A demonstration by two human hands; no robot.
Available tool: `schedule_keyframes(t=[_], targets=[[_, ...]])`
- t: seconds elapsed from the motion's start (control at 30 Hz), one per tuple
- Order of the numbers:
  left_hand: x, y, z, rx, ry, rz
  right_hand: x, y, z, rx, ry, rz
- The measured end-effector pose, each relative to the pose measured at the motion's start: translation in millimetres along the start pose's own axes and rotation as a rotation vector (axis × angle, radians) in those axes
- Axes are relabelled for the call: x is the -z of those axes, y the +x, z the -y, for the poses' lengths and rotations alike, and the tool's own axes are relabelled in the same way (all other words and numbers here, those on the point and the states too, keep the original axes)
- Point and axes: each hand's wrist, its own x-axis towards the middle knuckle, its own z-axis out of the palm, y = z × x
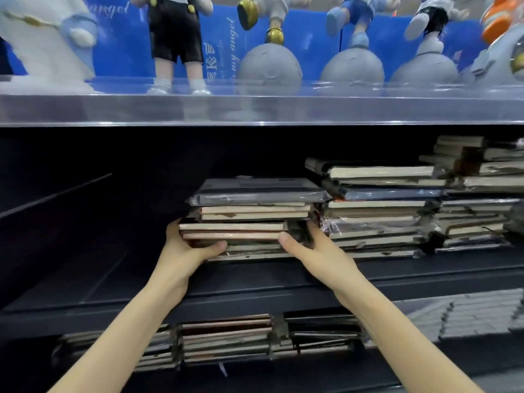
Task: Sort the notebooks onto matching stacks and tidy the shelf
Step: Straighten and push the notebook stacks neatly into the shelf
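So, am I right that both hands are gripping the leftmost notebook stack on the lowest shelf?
Not quite. The left hand and right hand do grip the leftmost notebook stack, but it sits on the middle shelf, not the lowest; more notebooks lie below it. The head view shows this.

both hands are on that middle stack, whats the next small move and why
Probably squeeze inward to square it: the left hand and right hand grip the stack, whose pink notebooks jut left of those above.
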Motion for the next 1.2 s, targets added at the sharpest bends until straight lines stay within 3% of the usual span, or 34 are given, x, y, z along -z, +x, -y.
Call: schedule_keyframes(t=[0.13,0.23,0.43,0.7,0.93,1.2], targets=[[-11,-15,1,-0.077,0.103,-0.034,-10,-1,3,0.051,-0.231,-0.029],[-15,-20,-3,-0.127,0.186,-0.070,-13,4,-1,0.068,-0.270,-0.038],[-13,-12,-10,-0.071,0.117,-0.012,-12,21,-5,0.017,0.329,0.090],[-3,-21,-5,-0.030,0.090,-0.131,-20,14,-14,0.120,0.369,0.166],[66,-45,-14,-0.026,0.118,-0.221,-65,-1,13,0.197,0.388,0.270],[130,-48,-39,0.006,0.046,-0.084,-92,7,37,0.214,0.717,0.293]])
